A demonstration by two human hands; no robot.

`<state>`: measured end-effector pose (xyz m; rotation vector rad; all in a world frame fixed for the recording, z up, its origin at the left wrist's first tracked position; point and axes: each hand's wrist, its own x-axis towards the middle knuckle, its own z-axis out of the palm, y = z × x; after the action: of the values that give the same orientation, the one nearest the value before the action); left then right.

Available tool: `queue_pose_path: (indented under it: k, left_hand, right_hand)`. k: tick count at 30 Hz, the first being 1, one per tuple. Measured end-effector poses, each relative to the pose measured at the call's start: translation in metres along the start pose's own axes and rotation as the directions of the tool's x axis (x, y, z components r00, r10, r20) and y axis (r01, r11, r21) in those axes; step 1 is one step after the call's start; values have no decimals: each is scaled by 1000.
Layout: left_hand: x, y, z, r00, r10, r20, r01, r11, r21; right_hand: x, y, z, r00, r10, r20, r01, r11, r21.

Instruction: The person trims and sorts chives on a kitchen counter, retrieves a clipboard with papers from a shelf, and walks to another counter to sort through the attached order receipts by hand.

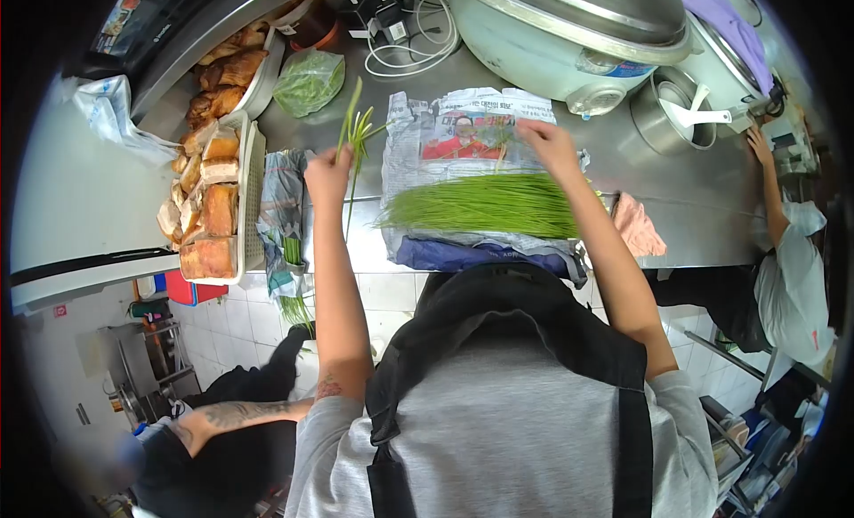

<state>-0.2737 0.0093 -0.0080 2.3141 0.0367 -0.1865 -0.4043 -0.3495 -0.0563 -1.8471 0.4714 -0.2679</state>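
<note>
My left hand (329, 174) is closed around a few green stalks (358, 131), whose ends fan out above and below the fist. To the right, a thick bundle of long thin chives (485, 205) lies sideways on a spread newspaper (414, 149). Above the bundle's right part hovers my right hand (549, 149), its fingertips pinched together over the newspaper; what is between them, if anything, is too small to name. Left of my left hand lies a newspaper-wrapped roll (283, 189) with green stems showing at its lower end.
Trays of roasted meat (221, 211) and a bagged green vegetable (310, 82) stand on the left. A large lidded cooker (560, 46), a metal pot (663, 117) and a pink cloth (638, 226) are on the right. White cables (414, 51) lie behind. Two other people are nearby.
</note>
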Motion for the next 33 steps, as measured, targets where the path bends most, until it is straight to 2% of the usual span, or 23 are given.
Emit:
queue_pose_path:
  k: [1, 2, 3, 5, 8, 11, 12, 14, 16, 19, 23, 26, 29, 32, 33]
  left_hand:
    - [4, -13, 0, 1000, -1, -10, 4, 964, 265]
    - [6, -22, 1, 1000, -1, -18, 10, 861, 508]
    - [5, -30, 3, 991, 95, -91, -38, 866, 499]
    - [1, -40, 9, 934, 282, -221, -142, 857, 495]
    - [-8, -14, 21, 866, 426, -263, -292, 857, 425]
    - [-13, 18, 46, 849, 510, -141, -473, 851, 231]
    - [-19, 30, 55, 834, 543, -97, -524, 835, 168]
    - [-32, 56, 71, 744, 667, -39, -661, 743, 110]
    - [-43, 75, 82, 707, 701, 89, -704, 710, 3]
    - [-61, 98, 92, 580, 803, 136, -793, 595, -131]
    - [-78, 125, 99, 503, 836, 218, -806, 545, -230]
    - [-81, 133, 97, 521, 724, 453, -680, 672, -293]
    - [-72, 135, 95, 545, 700, 461, -620, 707, -341]
    - [-66, 138, 89, 595, 609, 525, -343, 783, -520]
    - [-64, 139, 87, 589, 607, 534, -295, 776, -557]
  right_hand:
    - [-1, 10, -17, 1000, -16, -4, 15, 982, -186]
    - [-11, 2, -34, 999, 33, 19, -26, 961, -274]
    - [-24, -9, -51, 996, 86, 35, -68, 929, -363]
    - [-34, 16, -83, 990, -75, 119, 131, 802, -583]
    - [-45, 37, -108, 985, 26, 171, 97, 735, -671]
    - [-52, 25, -106, 993, 54, 105, 37, 707, -706]
    - [-55, 22, -107, 994, 54, 93, 26, 716, -698]
    - [-57, 15, -104, 996, 47, 71, 14, 737, -676]
    - [-64, 0, -98, 1000, 10, -14, -17, 790, -613]
    - [-76, -48, -90, 997, 7, -75, -43, 873, -485]
    - [-87, -99, -74, 993, -49, -105, 22, 969, -245]
    - [-89, -125, -66, 985, -96, -144, 79, 989, -124]
    - [-89, -140, -59, 960, -171, -222, 163, 985, -53]
    - [-88, -148, -54, 972, -98, -214, 135, 977, 164]
    - [-88, -155, -51, 971, -97, -217, 143, 967, 209]
